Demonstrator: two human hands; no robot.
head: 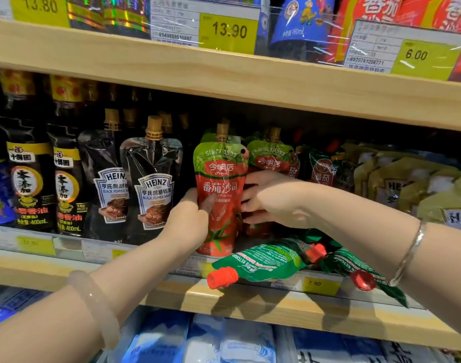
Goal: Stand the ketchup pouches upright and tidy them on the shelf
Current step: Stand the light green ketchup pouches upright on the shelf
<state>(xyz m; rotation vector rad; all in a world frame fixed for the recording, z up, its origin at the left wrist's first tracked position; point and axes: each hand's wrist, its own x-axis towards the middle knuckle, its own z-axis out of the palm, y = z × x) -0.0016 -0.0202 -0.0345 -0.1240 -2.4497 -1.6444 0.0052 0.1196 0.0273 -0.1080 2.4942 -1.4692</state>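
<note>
A red and green ketchup pouch (220, 189) with a gold cap stands upright at the front of the middle shelf (250, 302). My left hand (190, 216) grips its left edge and my right hand (271, 197) presses its right edge. More of the same pouches (270, 155) stand behind it. Two green ketchup pouches with red caps lie flat at the shelf's front: one (258, 260) with its cap hanging over the edge, another (355, 268) under my right forearm.
Black Heinz pepper-sauce pouches (153, 179) and dark oil bottles (27, 176) stand to the left. Yellow Heinz pouches (407, 184) are stacked on the right. The upper shelf board (224, 77) hangs close above. White and blue bags (198, 339) fill the shelf below.
</note>
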